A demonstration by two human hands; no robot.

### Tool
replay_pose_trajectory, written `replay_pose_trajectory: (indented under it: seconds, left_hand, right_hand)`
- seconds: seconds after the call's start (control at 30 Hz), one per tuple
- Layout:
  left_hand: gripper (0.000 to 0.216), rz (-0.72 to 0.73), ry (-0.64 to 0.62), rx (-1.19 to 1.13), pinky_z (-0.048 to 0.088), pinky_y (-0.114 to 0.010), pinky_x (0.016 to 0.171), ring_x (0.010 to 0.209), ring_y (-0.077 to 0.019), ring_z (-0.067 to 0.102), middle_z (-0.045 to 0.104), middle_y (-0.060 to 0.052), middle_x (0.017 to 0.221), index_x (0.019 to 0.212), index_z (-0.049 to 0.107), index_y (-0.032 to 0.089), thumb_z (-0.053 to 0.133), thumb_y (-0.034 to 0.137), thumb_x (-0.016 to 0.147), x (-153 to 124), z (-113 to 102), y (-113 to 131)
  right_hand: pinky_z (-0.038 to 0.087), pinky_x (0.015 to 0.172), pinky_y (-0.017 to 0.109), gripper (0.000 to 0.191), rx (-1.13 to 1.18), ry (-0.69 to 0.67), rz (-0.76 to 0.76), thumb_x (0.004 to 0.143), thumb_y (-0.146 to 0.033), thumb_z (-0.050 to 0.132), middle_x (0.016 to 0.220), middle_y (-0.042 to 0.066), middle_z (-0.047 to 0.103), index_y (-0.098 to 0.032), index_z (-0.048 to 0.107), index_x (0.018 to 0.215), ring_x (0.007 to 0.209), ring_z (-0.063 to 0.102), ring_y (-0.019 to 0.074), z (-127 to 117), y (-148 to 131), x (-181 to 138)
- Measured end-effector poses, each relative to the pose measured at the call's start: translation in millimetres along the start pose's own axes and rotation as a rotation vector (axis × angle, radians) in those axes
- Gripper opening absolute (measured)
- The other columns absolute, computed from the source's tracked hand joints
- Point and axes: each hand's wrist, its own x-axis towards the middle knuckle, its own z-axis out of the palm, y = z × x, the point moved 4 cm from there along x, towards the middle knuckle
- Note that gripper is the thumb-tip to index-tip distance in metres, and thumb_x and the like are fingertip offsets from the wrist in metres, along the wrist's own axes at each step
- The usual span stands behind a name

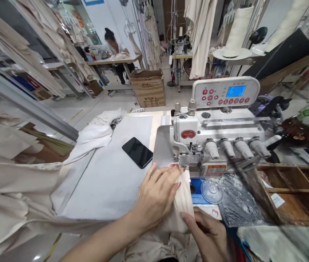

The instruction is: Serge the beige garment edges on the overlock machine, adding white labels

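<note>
A strip of cream fabric [184,189] lies at the front of a white overlock sewing machine [217,127], its far end close to the presser foot. My left hand [157,193] rests palm down on the fabric, fingers stretched toward the needle area and pressing on the cloth. Lower down, my right hand [209,233] pinches the fabric's near right edge between thumb and fingers; some of those fingers are hidden behind the cloth. More cream fabric hangs below, toward my lap.
A black phone [137,152] lies on the grey-covered table [107,182], left of the machine. White cloth [94,136] is heaped behind it. On the right are a clear round lid [212,191] and a wooden compartment tray [293,189]. A person [116,45] sits at a far table.
</note>
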Motion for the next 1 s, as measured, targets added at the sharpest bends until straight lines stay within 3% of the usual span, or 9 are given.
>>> replay_pose_trajectory:
  seconds: [0.2,0.33,0.5,0.6,0.7,0.73,0.83,0.9,1.0]
  left_hand:
    - [0.029,-0.007,-0.046,-0.058,0.041,-0.054,0.121,0.114,-0.0225,0.070,0.078,-0.008,0.115,0.123,0.068,0.018,0.047,0.015,0.102,6.5,4.2,-17.1]
    - [0.028,-0.049,-0.145,-0.038,0.043,-0.061,0.116,0.117,-0.0274,0.067,0.081,-0.003,0.105,0.114,0.075,0.027,0.051,0.020,0.101,28.5,12.2,-40.2]
    - [0.024,-0.186,-0.206,0.045,0.038,-0.073,0.115,0.131,-0.0338,0.060,0.080,-0.002,0.113,0.114,0.078,0.033,0.059,0.028,0.099,49.8,16.5,-82.3]
    - [0.028,-0.331,-0.058,0.071,0.040,-0.070,0.115,0.140,-0.0357,0.053,0.069,-0.007,0.138,0.120,0.076,0.029,0.055,0.033,0.102,18.5,4.8,-99.6]
    - [0.048,-0.398,0.003,0.046,0.051,-0.055,0.113,0.144,-0.0316,0.051,0.050,-0.016,0.156,0.151,0.050,0.021,0.044,0.031,0.105,-42.6,-1.7,-84.4]
    - [0.053,-0.391,-0.010,0.058,0.056,-0.055,0.107,0.141,-0.0336,0.055,0.052,-0.020,0.154,0.155,0.045,0.018,0.044,0.034,0.104,-62.6,-1.2,-72.6]
    - [0.040,-0.359,-0.154,0.016,0.060,-0.056,0.103,0.129,-0.0358,0.064,0.068,-0.011,0.139,0.135,0.067,0.028,0.053,0.038,0.099,-108.5,5.4,-36.6]
    - [0.037,-0.467,-0.179,-0.154,0.063,-0.046,0.099,0.117,-0.0302,0.073,0.075,-0.005,0.127,0.126,0.073,0.033,0.046,0.032,0.102,-131.2,5.7,-26.5]
    - [0.048,-0.624,-0.175,-0.306,0.068,-0.032,0.079,0.100,-0.0264,0.079,0.079,-0.006,0.115,0.140,0.064,0.032,0.036,0.024,0.103,-165.3,5.2,-25.2]
  right_hand:
    - [0.043,0.045,0.026,0.038,0.004,-0.019,-0.196,0.093,-0.040,0.069,0.057,0.001,0.058,-0.020,0.070,0.060,0.049,0.050,0.0160,5.0,-8.2,8.3]
    - [0.033,0.043,0.026,0.050,-0.030,-0.024,-0.289,0.096,-0.035,0.065,0.052,-0.003,0.043,-0.020,0.055,0.049,0.046,0.040,0.0122,13.7,-22.2,31.8]
    - [0.034,0.045,0.023,0.044,-0.006,-0.051,-0.243,0.092,-0.035,0.068,0.054,-0.004,0.041,-0.018,0.057,0.052,0.049,0.039,0.0106,19.3,-29.8,51.3]
    - [0.038,0.047,0.024,0.043,-0.004,0.010,-0.201,0.091,-0.039,0.069,0.055,-0.002,0.047,-0.018,0.059,0.054,0.051,0.045,0.0130,15.2,-24.9,38.3]
    - [0.042,0.050,0.027,0.044,-0.050,0.039,-0.115,0.091,-0.042,0.068,0.056,0.001,0.052,-0.019,0.061,0.055,0.053,0.049,0.0162,13.5,-14.4,20.2]
    - [0.043,0.050,0.027,0.043,-0.063,0.043,-0.088,0.091,-0.043,0.068,0.057,0.001,0.053,-0.019,0.062,0.055,0.053,0.049,0.0164,13.9,-11.3,16.4]
    - [0.045,0.052,0.026,0.041,-0.073,0.016,-0.107,0.091,-0.044,0.069,0.062,0.003,0.061,-0.019,0.067,0.058,0.056,0.053,0.0166,18.0,-9.7,12.1]
    - [0.044,0.053,0.026,0.038,-0.056,0.004,-0.168,0.091,-0.041,0.070,0.067,0.004,0.065,-0.019,0.069,0.059,0.058,0.055,0.0165,19.5,-12.6,11.3]
    - [0.044,0.052,0.025,0.035,-0.016,0.022,-0.168,0.090,-0.040,0.073,0.067,0.003,0.065,-0.019,0.072,0.062,0.058,0.056,0.0162,16.7,-13.2,9.9]
